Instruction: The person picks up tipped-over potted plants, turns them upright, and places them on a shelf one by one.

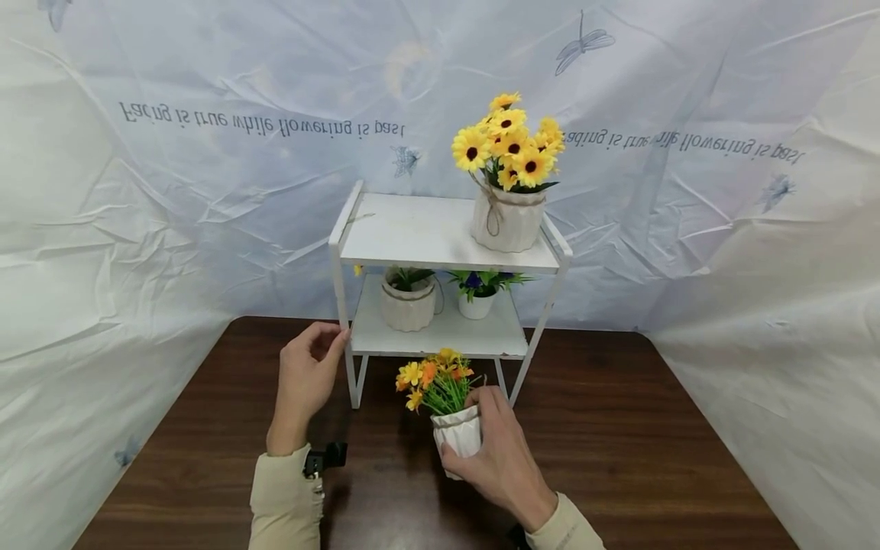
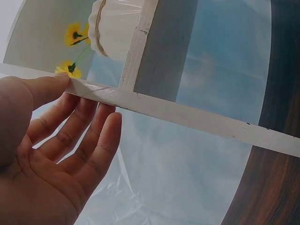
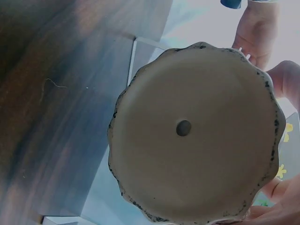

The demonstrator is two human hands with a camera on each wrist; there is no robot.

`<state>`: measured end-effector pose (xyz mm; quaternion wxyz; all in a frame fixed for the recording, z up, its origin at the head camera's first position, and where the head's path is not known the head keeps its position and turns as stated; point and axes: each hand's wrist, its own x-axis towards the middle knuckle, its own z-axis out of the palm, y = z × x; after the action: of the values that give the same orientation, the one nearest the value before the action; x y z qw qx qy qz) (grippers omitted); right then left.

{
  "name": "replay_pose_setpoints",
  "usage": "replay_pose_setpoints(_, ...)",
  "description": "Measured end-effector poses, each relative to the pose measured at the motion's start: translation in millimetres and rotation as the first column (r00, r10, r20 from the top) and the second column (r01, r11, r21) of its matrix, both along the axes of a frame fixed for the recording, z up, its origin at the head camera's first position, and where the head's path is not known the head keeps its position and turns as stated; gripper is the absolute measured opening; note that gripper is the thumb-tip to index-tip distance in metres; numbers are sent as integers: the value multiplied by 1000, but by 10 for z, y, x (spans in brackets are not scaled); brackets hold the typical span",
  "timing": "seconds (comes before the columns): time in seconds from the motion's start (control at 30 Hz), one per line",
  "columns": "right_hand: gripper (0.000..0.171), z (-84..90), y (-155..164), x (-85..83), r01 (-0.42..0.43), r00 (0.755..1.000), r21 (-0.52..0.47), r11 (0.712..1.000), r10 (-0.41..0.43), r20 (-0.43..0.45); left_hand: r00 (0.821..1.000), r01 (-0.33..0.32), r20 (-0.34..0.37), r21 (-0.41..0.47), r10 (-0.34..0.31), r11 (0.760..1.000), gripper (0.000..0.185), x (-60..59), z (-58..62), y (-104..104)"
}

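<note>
Your right hand (image 1: 500, 451) is wrapped round the small white ribbed ceramic pot of orange and yellow artificial flowers (image 1: 457, 430), fingers curled over its far side and thumb on the near wall. The pot sits at about six o'clock from the white two-tier wooden shelf rack (image 1: 447, 237), just in front of the rack's front legs, over the dark wood-grain table (image 1: 619, 443). Its long axis stands close to upright, tipped a little toward eleven o'clock, blooms leaning to the rack. The right wrist view looks straight at the pot's round underside with its drain hole (image 3: 183, 127), which suggests the base is off the table, though you cannot be sure of that from the head view.

Your left hand (image 1: 307, 376) is at about seven o'clock from the rack, fingers straight and relaxed, holding nothing; the fingertips (image 2: 110, 123) rest against the white rail at the lower tier's left front corner.

From the held pot, both tiers lie toward twelve o'clock. The right hand is the nearer hand to the pot.
</note>
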<state>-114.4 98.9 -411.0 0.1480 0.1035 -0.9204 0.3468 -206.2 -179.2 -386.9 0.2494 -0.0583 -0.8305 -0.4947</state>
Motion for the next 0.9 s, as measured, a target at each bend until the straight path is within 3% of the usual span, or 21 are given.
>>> replay_pose_setpoints(0.9,55,449,-56,32,-77,980,-30,997,70,-184,1000,12,-17,15,-12,1000,13,20,11,-4)
